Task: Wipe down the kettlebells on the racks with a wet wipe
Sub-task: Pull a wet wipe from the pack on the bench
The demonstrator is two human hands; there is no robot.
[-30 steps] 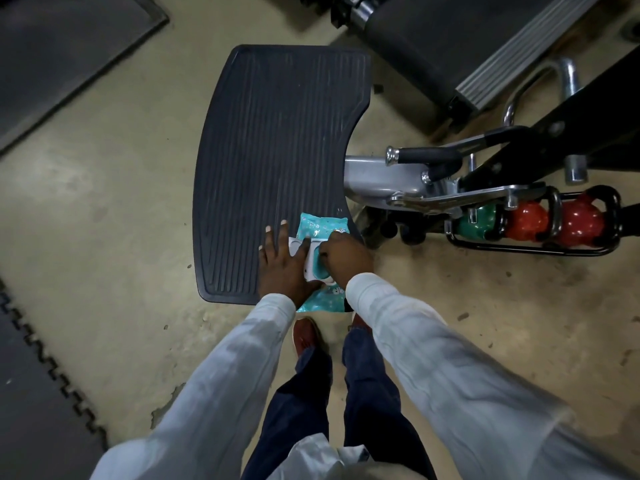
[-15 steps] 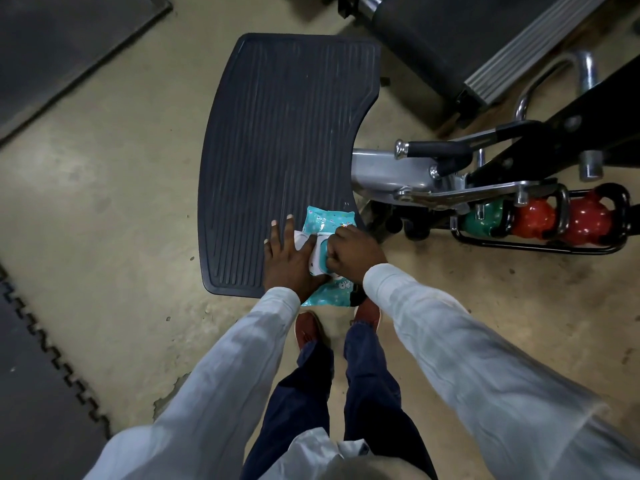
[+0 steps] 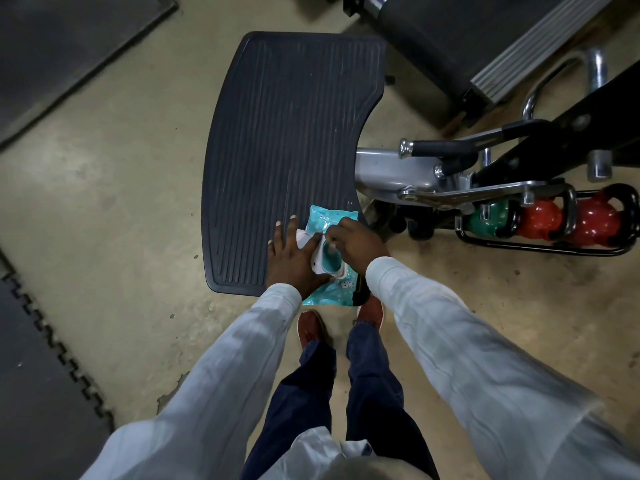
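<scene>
Quick diff against a second ago: my left hand [image 3: 294, 258] has not moved. It is flat with fingers spread, pressing down the wet wipe pack [image 3: 327, 219] and its flipped-open white lid [image 3: 316, 263]. My right hand [image 3: 356, 242] has slid off the lid hole toward its far rim, so more of the teal well shows. The fingertips are bunched in a pinch at the pack's opening. Whether a sheet is caught, I cannot tell — too small. No wipe is clearly out yet, so I judge the task is at the fetch-a-wipe step, with no wiping begun.

The pack lies on the near right corner of the ribbed black platform [image 3: 287, 133], overhanging its near edge above my shoes [image 3: 310, 329].

The kettlebells — one green [image 3: 490, 221], two red [image 3: 540, 220] — sit in a low black rack [image 3: 540, 250] on the floor, well off the platform's right edge. A grey machine arm [image 3: 391, 168] and chrome linkage [image 3: 446, 197] hang over the rack's left end and could block reach to the green one. There is a treadmill deck [image 3: 450, 36] beyond the far right corner and a rubber mat [image 3: 31, 375] to the left.
</scene>
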